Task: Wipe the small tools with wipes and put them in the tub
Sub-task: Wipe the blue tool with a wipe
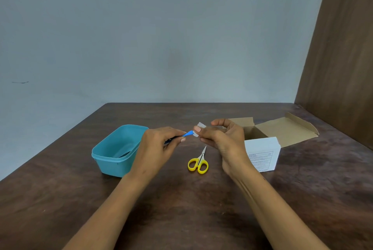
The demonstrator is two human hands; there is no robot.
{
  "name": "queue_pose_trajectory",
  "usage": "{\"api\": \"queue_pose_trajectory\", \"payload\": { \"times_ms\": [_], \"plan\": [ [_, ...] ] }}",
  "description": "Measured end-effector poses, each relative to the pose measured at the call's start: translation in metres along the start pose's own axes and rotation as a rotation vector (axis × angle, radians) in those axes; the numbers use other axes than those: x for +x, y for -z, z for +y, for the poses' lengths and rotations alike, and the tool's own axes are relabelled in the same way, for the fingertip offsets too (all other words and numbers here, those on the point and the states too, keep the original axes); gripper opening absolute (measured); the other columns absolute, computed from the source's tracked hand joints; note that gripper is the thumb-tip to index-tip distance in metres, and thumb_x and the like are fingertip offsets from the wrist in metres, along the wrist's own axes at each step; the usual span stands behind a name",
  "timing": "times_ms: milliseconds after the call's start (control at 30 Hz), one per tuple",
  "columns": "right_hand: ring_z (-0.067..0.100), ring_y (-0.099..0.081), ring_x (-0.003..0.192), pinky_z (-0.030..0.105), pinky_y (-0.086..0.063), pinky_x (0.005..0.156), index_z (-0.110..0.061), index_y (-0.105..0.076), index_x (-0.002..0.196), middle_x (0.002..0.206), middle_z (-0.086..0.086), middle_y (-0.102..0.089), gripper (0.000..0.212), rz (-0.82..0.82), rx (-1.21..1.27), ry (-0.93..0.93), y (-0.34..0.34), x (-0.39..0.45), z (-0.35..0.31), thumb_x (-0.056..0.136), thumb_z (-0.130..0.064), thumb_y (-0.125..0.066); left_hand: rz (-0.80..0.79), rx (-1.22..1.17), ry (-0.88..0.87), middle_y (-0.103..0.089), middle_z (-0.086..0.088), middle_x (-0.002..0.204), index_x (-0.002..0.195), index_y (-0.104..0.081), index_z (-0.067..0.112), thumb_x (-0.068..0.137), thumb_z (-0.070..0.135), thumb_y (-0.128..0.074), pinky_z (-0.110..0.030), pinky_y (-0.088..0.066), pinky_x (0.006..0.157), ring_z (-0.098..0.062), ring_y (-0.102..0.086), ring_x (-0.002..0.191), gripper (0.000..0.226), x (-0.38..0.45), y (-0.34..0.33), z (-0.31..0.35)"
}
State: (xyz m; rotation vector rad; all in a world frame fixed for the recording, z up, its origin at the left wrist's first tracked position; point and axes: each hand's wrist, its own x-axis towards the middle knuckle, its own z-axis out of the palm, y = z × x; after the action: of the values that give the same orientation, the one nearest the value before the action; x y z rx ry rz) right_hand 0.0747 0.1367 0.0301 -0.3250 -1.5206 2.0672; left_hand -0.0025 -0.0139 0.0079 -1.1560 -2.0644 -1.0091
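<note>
My left hand (159, 144) pinches a small blue-tipped dark-handled tool (188, 134) just right of the teal plastic tub (113, 161); my right hand (220, 136) pinches a small white wipe (198, 128) around its tip. Yellow-handled steel scissors (198, 162) lie on the table right of the tub, an open white cardboard box (262, 148) farther right.

Printed label on the white box (262, 155) is illegible.

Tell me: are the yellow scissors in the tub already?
No, the yellow scissors lie on the table, right of the tub.
</note>
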Motion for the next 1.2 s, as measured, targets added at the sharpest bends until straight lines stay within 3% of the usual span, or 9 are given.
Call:
{"api": "queue_pose_trajectory", "payload": {
  "times_ms": [133,233,333,467,567,700,767,1000,1200],
  "plan": [
    [0.016,-0.071,0.064,0.02,-0.056,0.058,-0.01,-0.049,0.082,0.062,0.005,-0.071,0.042,0.024,0.093,0.075,0.002,-0.001,-0.004,0.062,0.008,-0.08,0.008,-0.048,0.035,-0.075,0.008,0.084,0.095,-0.076,0.018,0.081,0.017,-0.072,-0.019,-0.05,0.063,-0.005,-0.066,0.074,0.014,-0.001,0.0,0.001],
    [0.018,-0.072,0.07,0.021,-0.055,0.057,-0.011,-0.048,0.084,0.066,0.008,-0.072,0.037,0.028,0.126,0.128,0.002,-0.001,-0.005,0.067,0.006,-0.077,0.038,-0.094,0.105,-0.075,0.008,0.083,0.095,-0.076,0.016,0.081,0.017,-0.072,-0.018,-0.052,0.064,-0.004,-0.066,0.078,0.014,0.0,0.001,0.001],
    [0.015,-0.072,0.073,0.023,-0.054,0.063,-0.016,-0.05,0.084,0.071,0.008,-0.072,0.033,0.073,-0.139,0.314,-0.001,0.0,0.002,0.071,-0.003,-0.078,0.02,-0.233,0.224,-0.075,0.007,0.078,0.094,-0.076,0.015,0.082,0.015,-0.071,-0.019,-0.055,0.069,0.0,-0.069,0.074,0.013,0.001,0.0,0.003],
    [-0.005,-0.064,0.066,0.012,-0.05,0.061,-0.024,-0.053,0.084,0.066,-0.018,-0.063,0.03,0.104,-0.542,0.508,-0.004,0.001,0.015,0.074,-0.01,-0.078,0.021,-0.431,0.365,-0.076,-0.005,0.08,0.093,-0.073,0.017,0.084,0.01,-0.068,-0.024,-0.059,0.07,-0.01,-0.073,0.073,0.012,0.003,0.001,0.007],
    [0.002,-0.065,0.066,0.024,-0.056,0.064,-0.015,-0.059,0.079,0.067,-0.012,-0.064,0.016,0.054,-0.682,0.592,-0.006,0.004,0.027,0.077,-0.01,-0.074,0.021,-0.461,0.403,-0.075,-0.001,0.076,0.088,-0.072,0.021,0.083,0.008,-0.069,-0.019,-0.056,0.065,-0.01,-0.073,0.07,0.015,0.004,0.003,0.009],
    [0.009,-0.066,0.068,0.03,-0.056,0.065,-0.015,-0.061,0.078,0.073,0.0,-0.07,0.012,-0.036,-0.853,0.61,-0.007,0.004,0.034,0.079,-0.013,-0.073,0.03,-0.462,0.439,-0.074,0.006,0.07,0.086,-0.073,0.02,0.081,0.007,-0.071,-0.014,-0.053,0.06,-0.009,-0.072,0.066,0.014,0.005,0.006,0.011],
    [0.012,-0.066,0.069,0.031,-0.056,0.065,-0.013,-0.061,0.078,0.075,0.002,-0.07,0.012,-0.093,-0.887,0.609,-0.009,0.002,0.034,0.078,-0.012,-0.073,0.04,-0.457,0.473,-0.075,0.0,0.072,0.089,-0.074,0.014,0.08,0.008,-0.072,-0.015,-0.054,0.059,-0.01,-0.072,0.066,0.011,0.008,0.009,0.011],
    [0.005,-0.065,0.069,0.024,-0.057,0.066,-0.018,-0.061,0.078,0.075,-0.003,-0.069,0.019,-0.177,-0.836,0.577,-0.011,0.001,0.036,0.073,-0.012,-0.078,-0.034,-0.383,0.635,-0.074,-0.006,0.07,0.077,-0.074,0.014,0.075,0.011,-0.077,-0.026,-0.059,0.065,-0.017,-0.072,0.065,0.005,0.022,0.049,0.0],
    [0.003,-0.067,0.072,0.027,-0.058,0.066,-0.026,-0.057,0.073,0.074,-0.004,-0.071,0.027,-0.205,-0.83,0.581,-0.01,0.002,0.036,0.07,-0.014,-0.081,-0.081,-0.231,0.737,-0.071,-0.015,0.071,0.083,-0.073,0.003,0.073,0.01,-0.079,-0.022,-0.059,0.062,-0.015,-0.069,0.059,0.013,0.036,0.094,-0.019]
  ]
}}
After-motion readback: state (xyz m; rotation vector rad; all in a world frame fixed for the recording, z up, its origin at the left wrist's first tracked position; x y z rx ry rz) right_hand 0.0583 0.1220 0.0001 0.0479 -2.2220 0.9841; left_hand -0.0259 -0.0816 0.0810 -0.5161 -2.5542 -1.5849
